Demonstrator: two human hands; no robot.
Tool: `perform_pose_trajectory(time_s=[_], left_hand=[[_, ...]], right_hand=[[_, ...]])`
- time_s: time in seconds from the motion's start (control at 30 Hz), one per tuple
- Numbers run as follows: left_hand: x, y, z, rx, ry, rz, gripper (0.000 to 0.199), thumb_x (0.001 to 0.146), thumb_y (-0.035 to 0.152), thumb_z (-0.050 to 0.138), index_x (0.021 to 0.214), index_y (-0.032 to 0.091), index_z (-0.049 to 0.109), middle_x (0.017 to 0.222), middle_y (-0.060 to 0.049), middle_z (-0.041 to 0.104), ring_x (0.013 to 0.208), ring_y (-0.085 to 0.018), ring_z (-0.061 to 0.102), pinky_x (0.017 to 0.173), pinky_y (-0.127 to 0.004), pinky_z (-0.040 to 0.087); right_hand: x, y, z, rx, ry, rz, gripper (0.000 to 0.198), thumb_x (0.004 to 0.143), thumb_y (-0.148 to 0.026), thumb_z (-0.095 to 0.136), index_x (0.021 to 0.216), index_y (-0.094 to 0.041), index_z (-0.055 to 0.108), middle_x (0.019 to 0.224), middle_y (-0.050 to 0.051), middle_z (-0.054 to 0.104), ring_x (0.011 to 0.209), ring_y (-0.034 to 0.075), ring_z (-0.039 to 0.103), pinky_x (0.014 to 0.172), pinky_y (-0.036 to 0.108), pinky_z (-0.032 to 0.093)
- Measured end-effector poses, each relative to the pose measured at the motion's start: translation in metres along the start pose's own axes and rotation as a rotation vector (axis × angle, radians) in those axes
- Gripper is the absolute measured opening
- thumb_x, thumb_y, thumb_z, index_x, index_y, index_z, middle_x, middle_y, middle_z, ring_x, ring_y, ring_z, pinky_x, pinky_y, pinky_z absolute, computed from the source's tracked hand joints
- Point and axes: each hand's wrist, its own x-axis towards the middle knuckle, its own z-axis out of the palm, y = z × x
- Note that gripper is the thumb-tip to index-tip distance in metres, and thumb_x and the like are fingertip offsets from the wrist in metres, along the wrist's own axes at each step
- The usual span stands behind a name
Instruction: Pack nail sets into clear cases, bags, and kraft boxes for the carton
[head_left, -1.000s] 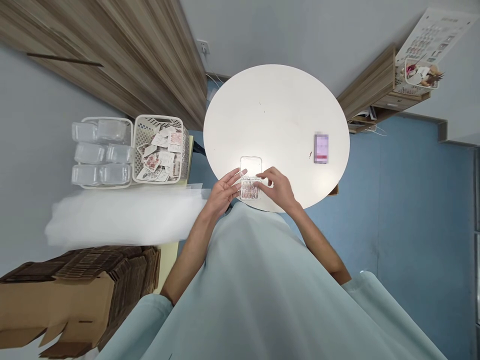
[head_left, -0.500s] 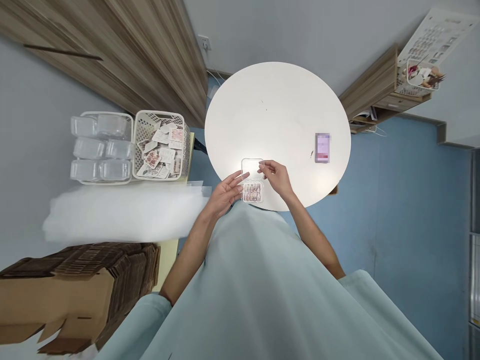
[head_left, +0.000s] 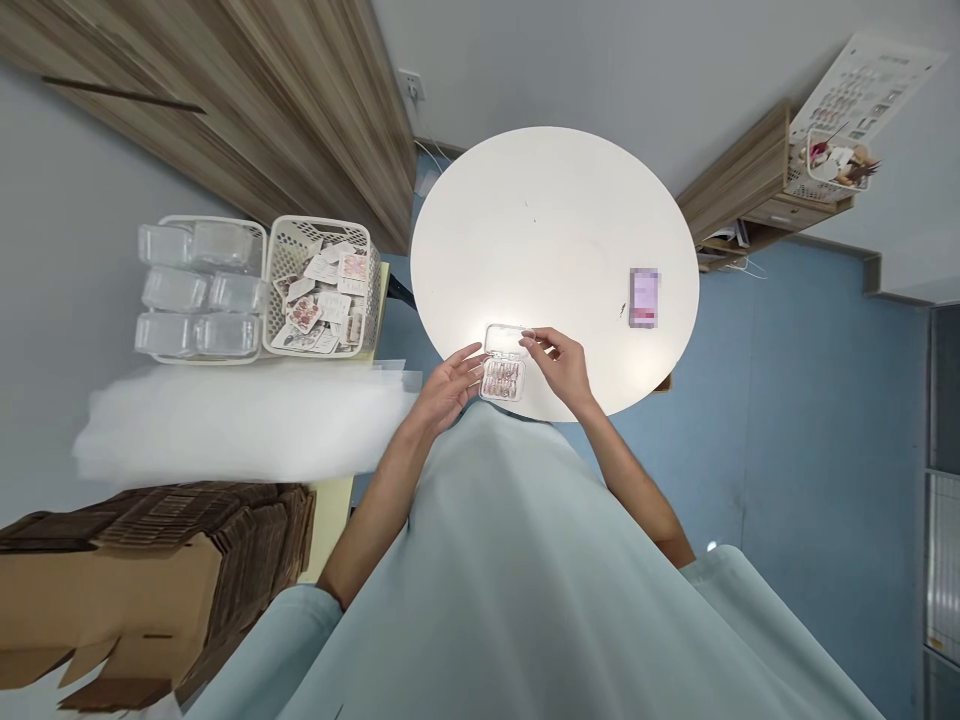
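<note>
At the near edge of the round white table (head_left: 555,240) lies a small clear plastic case (head_left: 502,380) with its lid (head_left: 505,340) folded back on the far side. Rows of pinkish pieces that look like press-on nails (head_left: 501,378) fill its base. My left hand (head_left: 448,388) is beside the case on the left, fingers stretched and apart, the fingertips at its edge. With thumb and fingers, my right hand (head_left: 559,362) pinches the lid's right corner. The exact contact there is partly hidden by the fingers.
A purple box-like object (head_left: 643,298) lies on the table at right. To the left are a basket of printed cards (head_left: 319,290), a basket with clear containers (head_left: 202,290), white sheeting (head_left: 240,420) and flattened cardboard boxes (head_left: 255,540). A wooden cabinet (head_left: 750,180) stands at right.
The case has turned slightly, and its lid now looks tilted up rather than lying flat. My right hand has shifted a little to the right; the left stays nearly in place.
</note>
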Motion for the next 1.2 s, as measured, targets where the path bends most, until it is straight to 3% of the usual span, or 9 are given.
perform_pose_trajectory(time_s=[0.2,0.37,0.6,0.8,1.03,1.1,1.2], left_hand=[[-0.003,0.003,0.004,0.008,-0.016,0.048,0.066,0.084,0.026,0.088,0.145,0.023,0.064,0.155,-0.015,0.061,0.132,-0.029,0.065,0.094,-0.034,0.063],[-0.004,0.006,0.007,-0.012,0.002,0.076,0.067,0.082,0.027,0.089,0.145,0.024,0.064,0.155,-0.013,0.062,0.133,-0.028,0.065,0.091,-0.03,0.062],[-0.004,0.011,0.009,-0.007,0.001,0.115,0.066,0.082,0.029,0.089,0.143,0.025,0.067,0.155,-0.013,0.062,0.132,-0.027,0.065,0.092,-0.031,0.062],[-0.003,0.012,0.014,-0.041,0.014,0.094,0.053,0.092,0.042,0.08,0.14,0.022,0.068,0.153,-0.015,0.063,0.127,-0.026,0.068,0.088,-0.031,0.063],[-0.004,0.012,0.018,0.035,0.0,0.109,0.065,0.083,0.031,0.088,0.144,0.025,0.065,0.156,-0.013,0.061,0.124,-0.023,0.069,0.087,-0.027,0.062],[-0.003,0.014,0.019,0.042,0.012,0.115,0.067,0.083,0.031,0.088,0.145,0.025,0.065,0.156,-0.012,0.061,0.124,-0.023,0.069,0.086,-0.026,0.061],[-0.002,0.016,0.02,0.05,0.027,0.128,0.067,0.083,0.031,0.088,0.145,0.025,0.064,0.157,-0.012,0.061,0.126,-0.023,0.068,0.087,-0.026,0.061]], right_hand=[[-0.006,-0.002,-0.001,-0.014,-0.022,-0.052,0.031,0.1,-0.052,0.065,0.109,-0.025,0.077,0.111,0.004,0.08,0.094,0.02,0.069,0.076,0.031,0.055],[-0.014,-0.002,-0.006,-0.059,-0.069,-0.186,0.032,0.104,-0.052,0.062,0.112,-0.026,0.079,0.113,0.006,0.074,0.091,0.018,0.068,0.074,0.03,0.055],[-0.028,0.004,-0.018,-0.124,-0.195,-0.264,0.029,0.101,-0.05,0.071,0.12,-0.03,0.081,0.092,0.003,0.065,0.071,0.015,0.057,0.069,0.03,0.053],[-0.035,0.004,-0.023,-0.115,-0.315,-0.176,0.036,0.097,-0.051,0.076,0.126,-0.031,0.081,0.087,0.0,0.07,0.064,0.013,0.048,0.066,0.029,0.047],[-0.037,0.005,-0.024,-0.066,-0.361,-0.122,0.047,0.088,-0.055,0.083,0.128,-0.031,0.08,0.092,0.0,0.07,0.061,0.011,0.043,0.063,0.029,0.043],[-0.038,0.005,-0.024,-0.052,-0.325,-0.088,0.054,0.086,-0.057,0.084,0.132,-0.031,0.077,0.093,0.0,0.07,0.061,0.011,0.044,0.064,0.029,0.045],[-0.038,0.004,-0.022,-0.038,-0.162,0.029,0.061,0.082,-0.061,0.086,0.131,-0.028,0.075,0.09,0.0,0.072,0.063,0.013,0.049,0.065,0.029,0.047]])
